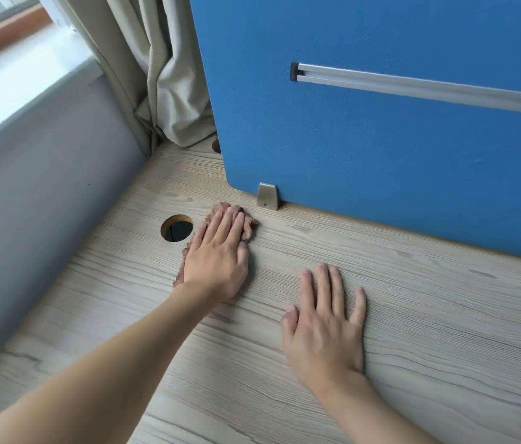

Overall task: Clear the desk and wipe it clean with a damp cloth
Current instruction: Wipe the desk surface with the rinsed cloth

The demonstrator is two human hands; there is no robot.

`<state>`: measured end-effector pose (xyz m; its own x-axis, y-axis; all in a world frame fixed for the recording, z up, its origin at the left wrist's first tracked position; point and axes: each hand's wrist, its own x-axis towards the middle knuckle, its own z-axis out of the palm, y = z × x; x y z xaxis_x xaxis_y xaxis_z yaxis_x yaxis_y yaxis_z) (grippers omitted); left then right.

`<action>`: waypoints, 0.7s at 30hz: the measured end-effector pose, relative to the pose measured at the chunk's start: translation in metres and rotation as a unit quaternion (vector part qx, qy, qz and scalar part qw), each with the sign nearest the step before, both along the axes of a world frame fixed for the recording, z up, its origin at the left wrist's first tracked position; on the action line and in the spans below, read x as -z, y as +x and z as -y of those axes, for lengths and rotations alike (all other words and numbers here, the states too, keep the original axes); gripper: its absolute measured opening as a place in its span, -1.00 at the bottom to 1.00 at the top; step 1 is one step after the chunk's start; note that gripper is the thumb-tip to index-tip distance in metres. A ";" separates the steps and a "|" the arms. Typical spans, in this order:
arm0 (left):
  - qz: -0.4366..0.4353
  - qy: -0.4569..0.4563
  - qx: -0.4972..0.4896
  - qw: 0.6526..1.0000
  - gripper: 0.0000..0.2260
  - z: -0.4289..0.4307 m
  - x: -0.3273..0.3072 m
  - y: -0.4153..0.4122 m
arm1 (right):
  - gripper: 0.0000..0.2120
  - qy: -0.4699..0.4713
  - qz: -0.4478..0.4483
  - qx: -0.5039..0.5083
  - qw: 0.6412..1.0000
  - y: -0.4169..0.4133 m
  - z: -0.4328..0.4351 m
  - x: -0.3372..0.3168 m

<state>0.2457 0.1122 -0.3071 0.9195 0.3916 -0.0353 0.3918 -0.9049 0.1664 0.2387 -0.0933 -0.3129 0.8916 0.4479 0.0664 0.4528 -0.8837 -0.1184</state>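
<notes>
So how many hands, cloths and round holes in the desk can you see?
Hands: 2, the left hand flat on the cloth and the right hand flat on the desk
Cloths: 1, the brownish cloth
Round holes: 2, the near hole and the far hole, partly hidden by the blue divider
Total: 5

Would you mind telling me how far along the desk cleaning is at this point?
Clearing looks done: the visible desk holds no loose items. Wiping is in hand: the left hand presses the cloth flat near the cable hole and blue partition, while the right hand rests bare. How much has been wiped cannot be told.
</notes>
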 end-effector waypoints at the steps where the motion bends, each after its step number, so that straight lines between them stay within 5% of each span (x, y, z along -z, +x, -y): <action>1: 0.003 0.000 -0.002 1.000 -0.37 -0.006 0.000 -0.003 | -0.37 -0.001 0.000 -0.002 1.000 -0.001 0.000 0.000; 6: 0.012 -0.010 -0.102 0.995 -0.45 -0.035 0.006 0.020 | -0.38 -0.001 0.029 -0.008 1.000 0.000 0.000 0.003; 10: 0.012 0.004 -0.080 0.997 -0.39 -0.030 0.002 0.016 | -0.38 0.015 0.000 -0.096 0.995 -0.027 -0.032 -0.002; 15: -0.001 0.019 0.015 1.000 -0.33 -0.029 0.001 -0.018 | -0.37 -0.017 -0.003 -0.088 0.996 -0.034 -0.045 0.004; 21: -0.008 -0.013 -0.071 0.997 -0.44 -0.055 0.000 0.013 | -0.37 -0.018 -0.001 -0.091 0.996 -0.034 -0.044 0.002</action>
<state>0.2591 0.1671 -0.3070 0.8540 0.5166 -0.0618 0.5186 -0.8356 0.1811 0.2050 -0.0492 -0.3149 0.7960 0.6035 0.0459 0.6050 -0.7913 -0.0882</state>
